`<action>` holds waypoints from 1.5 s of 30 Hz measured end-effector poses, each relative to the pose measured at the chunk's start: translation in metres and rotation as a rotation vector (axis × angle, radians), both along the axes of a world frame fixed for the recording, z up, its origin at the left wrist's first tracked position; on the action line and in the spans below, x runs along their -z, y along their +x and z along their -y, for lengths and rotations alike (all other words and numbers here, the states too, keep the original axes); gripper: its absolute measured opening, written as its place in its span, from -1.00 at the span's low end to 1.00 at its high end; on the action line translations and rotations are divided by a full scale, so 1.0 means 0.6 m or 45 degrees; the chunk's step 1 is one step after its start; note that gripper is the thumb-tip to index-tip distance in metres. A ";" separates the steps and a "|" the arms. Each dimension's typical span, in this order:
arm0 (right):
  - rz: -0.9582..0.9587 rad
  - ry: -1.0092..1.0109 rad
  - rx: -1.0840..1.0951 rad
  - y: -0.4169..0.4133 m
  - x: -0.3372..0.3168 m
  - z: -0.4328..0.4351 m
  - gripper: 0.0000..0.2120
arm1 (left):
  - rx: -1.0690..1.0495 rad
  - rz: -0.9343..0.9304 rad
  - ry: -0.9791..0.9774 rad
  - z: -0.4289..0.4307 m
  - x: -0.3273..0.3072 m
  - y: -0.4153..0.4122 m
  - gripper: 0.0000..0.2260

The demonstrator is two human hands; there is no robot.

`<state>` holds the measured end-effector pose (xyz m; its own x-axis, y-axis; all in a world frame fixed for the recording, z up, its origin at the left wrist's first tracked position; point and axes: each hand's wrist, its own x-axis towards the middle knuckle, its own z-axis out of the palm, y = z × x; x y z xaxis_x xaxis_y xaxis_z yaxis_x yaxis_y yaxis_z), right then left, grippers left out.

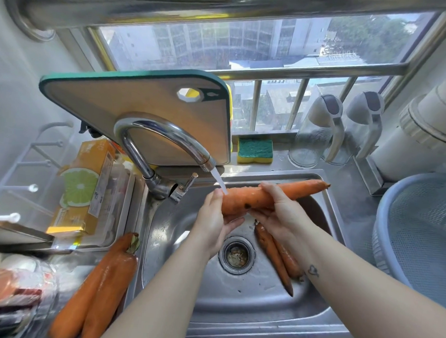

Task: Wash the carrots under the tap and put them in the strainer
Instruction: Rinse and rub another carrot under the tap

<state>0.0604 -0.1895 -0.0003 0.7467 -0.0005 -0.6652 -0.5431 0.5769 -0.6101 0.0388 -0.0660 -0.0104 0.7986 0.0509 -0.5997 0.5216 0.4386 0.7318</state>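
I hold a long orange carrot (pixel 261 194) level over the steel sink (pixel 241 305), under the running tap (pixel 164 138). Water strikes its thick left end. My left hand (pixel 214 222) cups that end from below and my right hand (pixel 279 209) wraps its middle. Two smaller carrots (pixel 276 258) lie in the sink basin right of the drain (pixel 236 255), partly under my right forearm. Two big carrots (pixel 102 283) lie on the counter left of the sink. The grey-blue strainer (pixel 418 228) stands at the right edge with nothing visible in it.
A cutting board (pixel 143 106) leans behind the tap. A yellow-green sponge (pixel 254 151) and two glass dispensers (pixel 341 128) stand on the sill. A yellow box (pixel 85 186) lies in a tray at the left, with wrapped food (pixel 9 287) near the lower left corner.
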 end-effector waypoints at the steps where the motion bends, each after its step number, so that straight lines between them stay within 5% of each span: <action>1: -0.039 0.019 0.008 0.003 -0.002 -0.001 -0.86 | 0.056 0.085 0.067 -0.003 0.003 -0.004 -0.68; 9: -0.269 0.045 -0.064 0.014 -0.009 -0.012 -0.59 | 0.277 0.371 0.579 -0.033 -0.002 -0.012 -0.74; 14: -0.181 -0.042 -0.146 0.008 0.007 -0.023 -0.70 | 0.189 0.248 0.820 -0.035 -0.009 0.005 -0.89; 18: -0.047 -0.197 -0.134 -0.001 0.029 -0.037 -0.66 | 0.388 0.101 0.892 -0.036 -0.008 0.001 -0.72; 21: 0.094 -0.363 -0.190 -0.010 0.041 -0.049 -0.61 | 0.385 -0.118 0.748 -0.034 -0.009 -0.009 -0.62; 25: 0.333 -0.479 -0.512 -0.025 0.047 -0.056 -0.45 | 0.244 -0.466 0.161 -0.050 -0.005 -0.023 -0.56; 31: 0.483 -0.158 -0.796 -0.020 0.048 -0.049 -0.67 | 0.195 -0.658 -0.431 -0.071 0.005 -0.057 -0.63; 36: 0.416 -0.253 -0.658 -0.010 0.050 -0.064 -0.78 | 0.095 -0.719 -0.562 -0.071 0.020 -0.080 -0.73; 41: 0.487 -0.209 -0.875 -0.024 0.059 -0.055 -0.53 | 0.070 -0.687 -0.586 -0.072 0.019 -0.087 -0.74; 45: 0.403 -0.292 -1.052 -0.006 0.046 -0.028 -0.57 | 0.060 -0.686 -0.588 -0.083 0.017 -0.091 -0.62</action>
